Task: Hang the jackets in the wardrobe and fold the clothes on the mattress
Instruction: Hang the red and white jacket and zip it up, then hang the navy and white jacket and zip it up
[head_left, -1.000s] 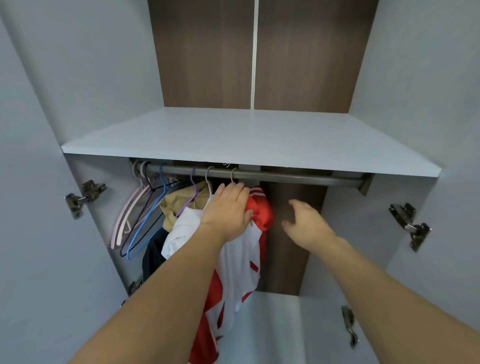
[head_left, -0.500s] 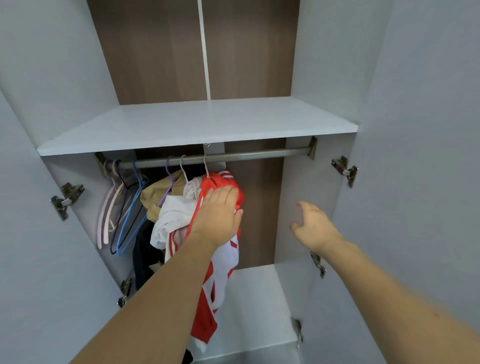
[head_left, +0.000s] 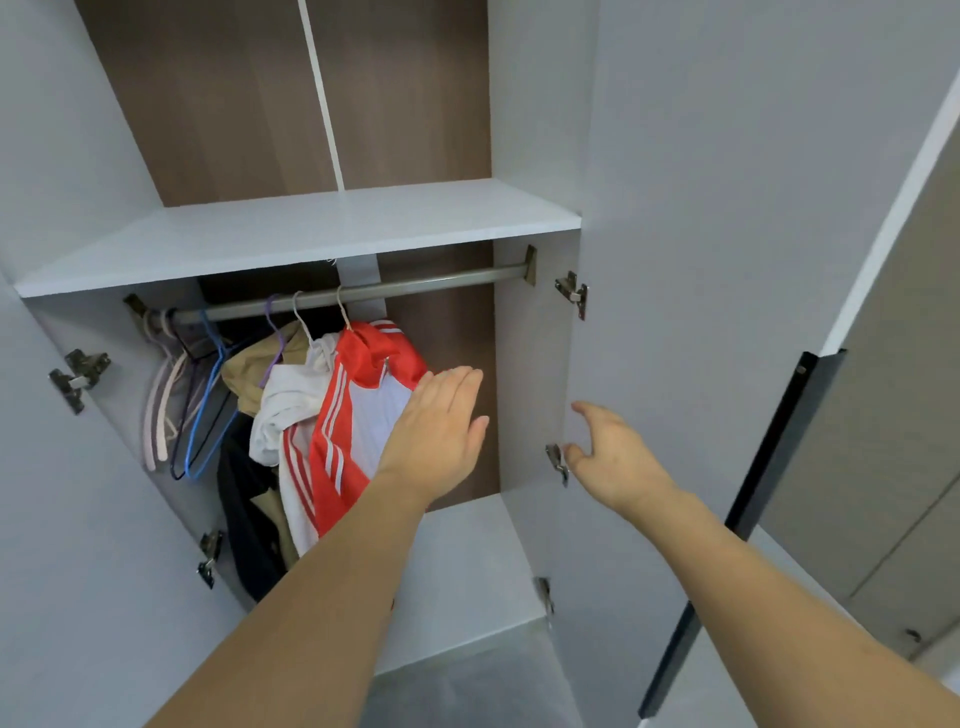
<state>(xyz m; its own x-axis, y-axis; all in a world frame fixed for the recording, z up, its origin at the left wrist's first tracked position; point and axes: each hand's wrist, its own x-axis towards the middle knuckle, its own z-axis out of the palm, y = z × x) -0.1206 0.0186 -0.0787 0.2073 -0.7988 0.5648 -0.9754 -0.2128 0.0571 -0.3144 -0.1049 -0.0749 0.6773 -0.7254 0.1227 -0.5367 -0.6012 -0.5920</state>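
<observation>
Flat left hand (head_left: 439, 431) on hung red-and-white striped jacket (head_left: 358, 415).
Right hand (head_left: 613, 452) beside it, fingers loose, holding nothing.

place: home bedroom | evidence: open wardrobe (head_left: 519, 104), hanging rail (head_left: 415, 285), hung jackets (head_left: 363, 415), spare hangers (head_left: 202, 415)

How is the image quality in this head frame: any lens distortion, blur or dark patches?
Head view: wide-angle bending bows the white wardrobe shelf and tilts the open grey door; light is soft and even, no glare; shadow pools behind the red-and-white striped jacket under the metal rail; both forearms look slightly soft.
</observation>
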